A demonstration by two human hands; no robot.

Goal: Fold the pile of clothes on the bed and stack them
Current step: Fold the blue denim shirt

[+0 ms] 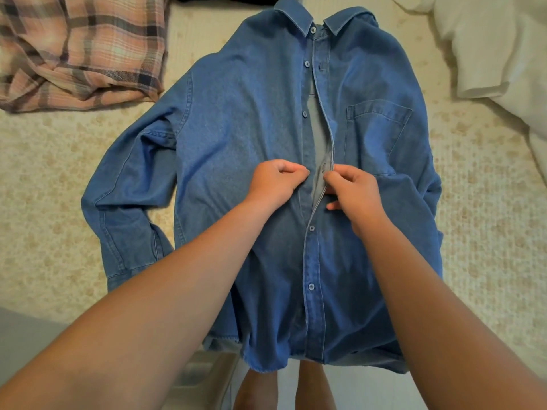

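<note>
A blue denim shirt [251, 128] lies face up on the bed, collar away from me and hem hanging over the near edge. Its two lowest buttons are fastened; above them the front gapes open. My left hand [275, 182] pinches the button side of the placket at mid-chest. My right hand [352, 190] pinches the buttonhole side right next to it. The left sleeve is spread out and bent on the bed; the right sleeve is bunched along the shirt's side.
A pink plaid garment [80, 51] lies crumpled at the far left. White clothing [491, 48] is heaped at the far right. The bed has a cream patterned cover [50, 161]. Below the bed edge are my legs and a pale bin [204, 377].
</note>
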